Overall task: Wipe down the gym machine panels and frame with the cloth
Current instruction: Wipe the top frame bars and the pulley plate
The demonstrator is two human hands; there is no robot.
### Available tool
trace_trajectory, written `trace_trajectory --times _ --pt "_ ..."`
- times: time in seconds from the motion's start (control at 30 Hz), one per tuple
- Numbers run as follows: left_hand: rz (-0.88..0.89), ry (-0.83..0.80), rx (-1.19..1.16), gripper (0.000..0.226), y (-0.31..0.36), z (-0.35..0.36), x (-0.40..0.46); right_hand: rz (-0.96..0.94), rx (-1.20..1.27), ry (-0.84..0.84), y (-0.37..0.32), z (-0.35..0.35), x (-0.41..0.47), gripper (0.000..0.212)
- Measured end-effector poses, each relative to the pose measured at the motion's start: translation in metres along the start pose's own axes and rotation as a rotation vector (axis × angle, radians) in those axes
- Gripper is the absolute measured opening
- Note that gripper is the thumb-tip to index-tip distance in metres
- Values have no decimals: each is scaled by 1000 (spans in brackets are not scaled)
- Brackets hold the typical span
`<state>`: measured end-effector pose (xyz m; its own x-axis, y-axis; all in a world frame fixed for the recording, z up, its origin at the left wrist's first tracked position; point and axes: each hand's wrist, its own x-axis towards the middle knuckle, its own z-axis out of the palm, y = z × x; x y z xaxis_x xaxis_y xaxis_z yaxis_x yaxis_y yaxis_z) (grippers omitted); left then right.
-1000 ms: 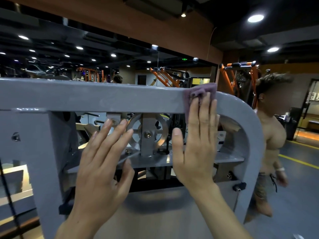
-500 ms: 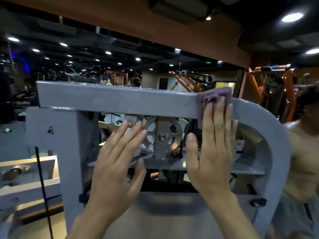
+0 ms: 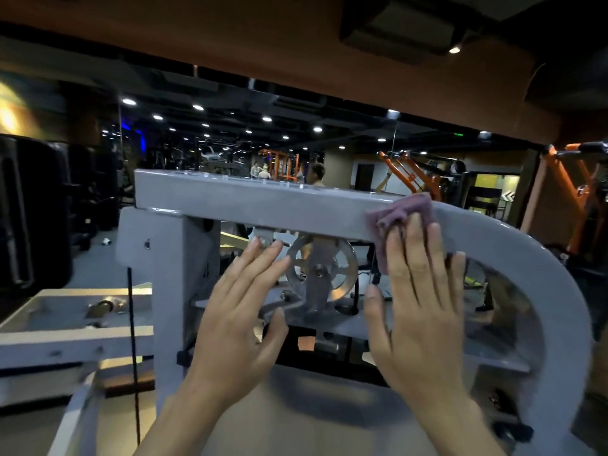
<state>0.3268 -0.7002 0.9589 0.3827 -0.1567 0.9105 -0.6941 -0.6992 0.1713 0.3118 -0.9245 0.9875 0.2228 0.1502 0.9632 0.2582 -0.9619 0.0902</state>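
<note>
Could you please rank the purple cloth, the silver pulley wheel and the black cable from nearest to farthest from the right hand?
From the right hand:
1. Purple cloth, under its fingertips on the top beam.
2. Silver pulley wheel, just left.
3. Black cable, far left.

The shirtless gym-goer seen earlier at the frame's right edge is gone. The left end of the grey top beam [image 3: 256, 202] has come into view, upper left.
</note>
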Motion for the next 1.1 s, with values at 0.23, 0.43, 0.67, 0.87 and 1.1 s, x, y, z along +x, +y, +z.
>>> trace_trajectory --times 0.23,0.43,0.67,0.87,1.1 --pt "4 -32 21 57 -2 -6 1 236 22 65 25 -10 -22 76" --pt "42 -74 9 57 -10 -11 2 178 54 87 -32 16 11 73" --pt "147 -90 -31 55 -28 -17 6 258 -25 119 -32 18 12 70" --pt "195 -106 -113 57 -40 -20 9 299 29 156 -85 34 31 69" --pt "224 -123 -163 64 -47 -23 10 299 -79 135 -64 27 24 65"
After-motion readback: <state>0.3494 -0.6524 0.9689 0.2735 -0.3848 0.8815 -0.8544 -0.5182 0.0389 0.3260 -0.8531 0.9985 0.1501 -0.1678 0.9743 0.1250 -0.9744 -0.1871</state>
